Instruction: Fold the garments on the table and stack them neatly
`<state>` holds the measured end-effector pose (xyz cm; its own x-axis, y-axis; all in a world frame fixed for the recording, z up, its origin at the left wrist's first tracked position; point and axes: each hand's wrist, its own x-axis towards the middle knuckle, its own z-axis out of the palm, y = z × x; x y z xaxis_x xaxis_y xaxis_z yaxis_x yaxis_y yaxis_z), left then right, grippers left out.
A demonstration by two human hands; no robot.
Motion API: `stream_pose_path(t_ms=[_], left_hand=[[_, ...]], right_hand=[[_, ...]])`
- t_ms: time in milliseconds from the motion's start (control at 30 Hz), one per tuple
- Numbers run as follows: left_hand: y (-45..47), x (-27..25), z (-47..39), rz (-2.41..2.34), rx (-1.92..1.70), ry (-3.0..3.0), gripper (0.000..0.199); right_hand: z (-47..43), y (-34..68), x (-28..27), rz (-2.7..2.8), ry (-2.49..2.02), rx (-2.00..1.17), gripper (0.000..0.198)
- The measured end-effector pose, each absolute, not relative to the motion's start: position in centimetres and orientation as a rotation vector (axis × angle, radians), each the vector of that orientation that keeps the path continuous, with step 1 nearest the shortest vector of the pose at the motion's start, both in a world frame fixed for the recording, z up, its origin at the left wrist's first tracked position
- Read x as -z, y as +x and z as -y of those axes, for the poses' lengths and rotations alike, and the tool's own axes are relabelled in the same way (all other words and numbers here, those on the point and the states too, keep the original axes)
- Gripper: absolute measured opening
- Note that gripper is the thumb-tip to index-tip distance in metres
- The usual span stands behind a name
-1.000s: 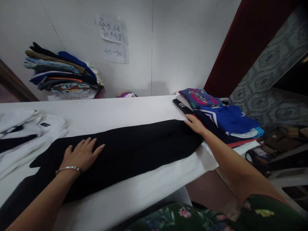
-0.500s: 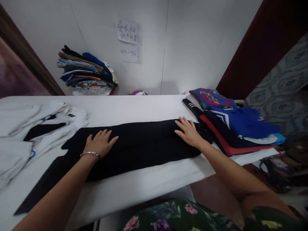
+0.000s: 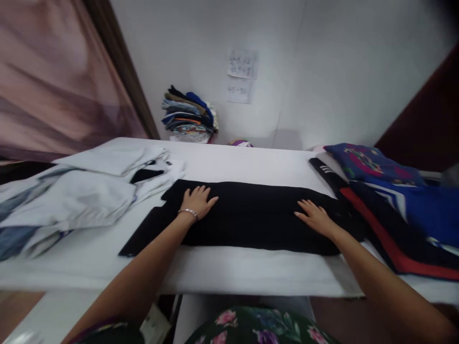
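A black garment lies spread in a long flat shape on the white table, and a narrower part of it slants out toward the lower left. My left hand, with a bracelet at the wrist, rests palm down on its left end, fingers spread. Over on the right part, my right hand lies flat on the same cloth, its fingers also apart. Neither hand grips anything. Under the palms the fabric is hidden.
White clothes lie loosely heaped on the left of the table. Folded clothes are stacked at the right, touching or close to the black garment. Behind the table's far edge stands another pile of clothes, near paper signs on the wall.
The camera view has turned left, so everything sits farther right in the picture. My right hand has shifted from the garment's upper edge toward its middle. My left hand stays on the left end.
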<state>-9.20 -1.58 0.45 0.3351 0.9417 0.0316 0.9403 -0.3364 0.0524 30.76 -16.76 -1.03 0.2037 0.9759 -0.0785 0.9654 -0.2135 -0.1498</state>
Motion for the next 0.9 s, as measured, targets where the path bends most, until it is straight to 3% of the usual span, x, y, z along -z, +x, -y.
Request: stream_pose_path(t_ms=[167,400,600,900], left_hand=[[-9.1,-0.8,2.2,-1.748,-0.179,2.468,0.062],[-12.6,-3.5,1.8,-1.891,-0.577,2.285,0.041],[-18.1,-3.1,0.0,-2.145,-0.501,1.728,0.071],[-18.9,-3.0,-1.9,-2.007,-0.49,1.527,0.068]], right_hand=[[15.5,24.7,-0.1,2.135,-1.935,-0.089,0.059],[12.0,14.9,-2.6,2.281,-1.516,-0.235,0.063],[9.5,12.2,-0.7,2.406,-1.542,-0.29,0.065],[10.2,11.5,1.1,2.487,-1.549,-0.168,0.065]])
